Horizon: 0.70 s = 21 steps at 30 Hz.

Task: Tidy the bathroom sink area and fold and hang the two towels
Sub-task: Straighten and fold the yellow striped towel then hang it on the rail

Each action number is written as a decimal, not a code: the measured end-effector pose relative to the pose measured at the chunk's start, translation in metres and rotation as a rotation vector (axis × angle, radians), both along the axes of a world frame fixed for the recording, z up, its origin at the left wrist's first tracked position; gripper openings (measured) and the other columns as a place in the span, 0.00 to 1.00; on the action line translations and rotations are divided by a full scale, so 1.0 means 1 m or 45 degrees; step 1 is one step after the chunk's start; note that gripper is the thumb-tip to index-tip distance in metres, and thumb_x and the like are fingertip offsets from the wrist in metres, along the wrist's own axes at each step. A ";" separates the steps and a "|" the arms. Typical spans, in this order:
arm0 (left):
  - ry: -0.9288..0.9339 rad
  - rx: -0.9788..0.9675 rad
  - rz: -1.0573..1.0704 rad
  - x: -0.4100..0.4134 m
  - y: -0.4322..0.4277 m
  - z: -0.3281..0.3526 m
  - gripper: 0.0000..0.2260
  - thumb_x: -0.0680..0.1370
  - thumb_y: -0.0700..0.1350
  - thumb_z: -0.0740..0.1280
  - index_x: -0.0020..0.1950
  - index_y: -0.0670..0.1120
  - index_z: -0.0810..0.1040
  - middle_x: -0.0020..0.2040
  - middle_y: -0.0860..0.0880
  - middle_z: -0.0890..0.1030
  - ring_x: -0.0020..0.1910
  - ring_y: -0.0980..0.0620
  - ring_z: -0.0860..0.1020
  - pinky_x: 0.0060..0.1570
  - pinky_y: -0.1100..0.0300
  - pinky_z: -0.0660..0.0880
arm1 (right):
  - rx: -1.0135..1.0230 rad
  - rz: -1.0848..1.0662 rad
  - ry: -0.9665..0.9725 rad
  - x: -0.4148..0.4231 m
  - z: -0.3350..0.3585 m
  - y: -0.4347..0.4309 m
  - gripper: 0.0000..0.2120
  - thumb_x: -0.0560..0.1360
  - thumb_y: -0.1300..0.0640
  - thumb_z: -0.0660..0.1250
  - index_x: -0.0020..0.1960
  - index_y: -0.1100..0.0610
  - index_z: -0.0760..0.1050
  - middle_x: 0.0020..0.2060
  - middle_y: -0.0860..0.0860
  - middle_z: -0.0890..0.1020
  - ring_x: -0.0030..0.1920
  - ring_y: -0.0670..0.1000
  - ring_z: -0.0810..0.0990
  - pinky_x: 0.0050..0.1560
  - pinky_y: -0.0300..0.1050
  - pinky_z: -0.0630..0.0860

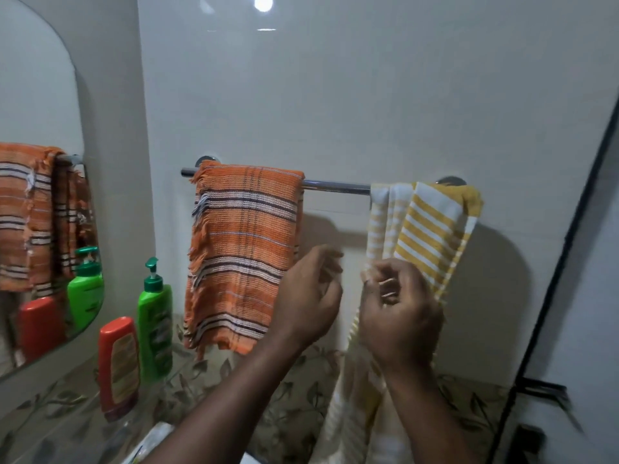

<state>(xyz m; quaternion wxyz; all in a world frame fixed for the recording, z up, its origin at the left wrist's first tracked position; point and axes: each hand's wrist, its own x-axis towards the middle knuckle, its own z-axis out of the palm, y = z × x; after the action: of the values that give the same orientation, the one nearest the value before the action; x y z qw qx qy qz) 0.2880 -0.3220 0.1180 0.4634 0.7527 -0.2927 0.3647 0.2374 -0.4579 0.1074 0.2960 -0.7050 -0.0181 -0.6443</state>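
Observation:
An orange striped towel [241, 256] hangs folded over the left part of the chrome towel rail [335, 186]. A yellow-and-white striped towel [432, 229] is draped bunched over the rail's right end, and its long end hangs down past my wrists. My right hand [398, 313] is in front of this towel with its fingers curled, pinching the towel's left edge. My left hand [311, 296] hovers in the gap between the two towels, fingers loosely curled and holding nothing.
A green pump bottle [154, 323] and a red bottle [119, 366] stand on a glass shelf at the lower left, under the mirror [33, 95]. A black door frame [552, 262] runs down the right side. Leaf-patterned tiles [294, 413] line the wall below.

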 end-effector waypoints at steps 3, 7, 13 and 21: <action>0.052 -0.042 -0.166 -0.003 -0.032 0.016 0.11 0.80 0.46 0.71 0.61 0.55 0.78 0.48 0.57 0.85 0.45 0.59 0.83 0.44 0.56 0.82 | 0.148 -0.257 0.023 -0.011 0.006 -0.035 0.19 0.72 0.49 0.78 0.58 0.53 0.76 0.50 0.53 0.81 0.49 0.57 0.80 0.47 0.48 0.74; 0.104 -0.079 -0.240 -0.011 -0.069 0.034 0.16 0.79 0.55 0.73 0.64 0.53 0.78 0.53 0.55 0.85 0.50 0.59 0.84 0.51 0.50 0.84 | 0.353 -0.213 0.534 -0.010 0.011 -0.057 0.28 0.73 0.51 0.76 0.69 0.54 0.70 0.57 0.59 0.83 0.55 0.64 0.83 0.49 0.56 0.79; 0.222 -0.166 -0.128 -0.024 -0.103 0.040 0.35 0.70 0.63 0.78 0.73 0.54 0.70 0.66 0.52 0.81 0.63 0.49 0.82 0.60 0.48 0.80 | 0.282 -0.066 0.509 -0.021 -0.011 -0.044 0.18 0.79 0.53 0.64 0.62 0.64 0.81 0.45 0.63 0.86 0.45 0.66 0.86 0.43 0.56 0.81; 0.060 -0.119 -0.008 -0.027 -0.101 0.016 0.29 0.75 0.40 0.67 0.77 0.52 0.72 0.60 0.47 0.81 0.54 0.44 0.80 0.46 0.51 0.77 | 0.271 0.386 0.846 -0.041 -0.070 -0.036 0.23 0.71 0.47 0.66 0.62 0.55 0.83 0.57 0.52 0.87 0.59 0.53 0.85 0.60 0.52 0.81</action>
<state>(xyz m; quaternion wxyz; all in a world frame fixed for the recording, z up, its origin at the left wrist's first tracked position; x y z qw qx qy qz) 0.2613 -0.4230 0.1343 0.5057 0.7378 -0.2667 0.3588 0.1963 -0.4936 0.0378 0.4492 -0.8301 0.0417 -0.3278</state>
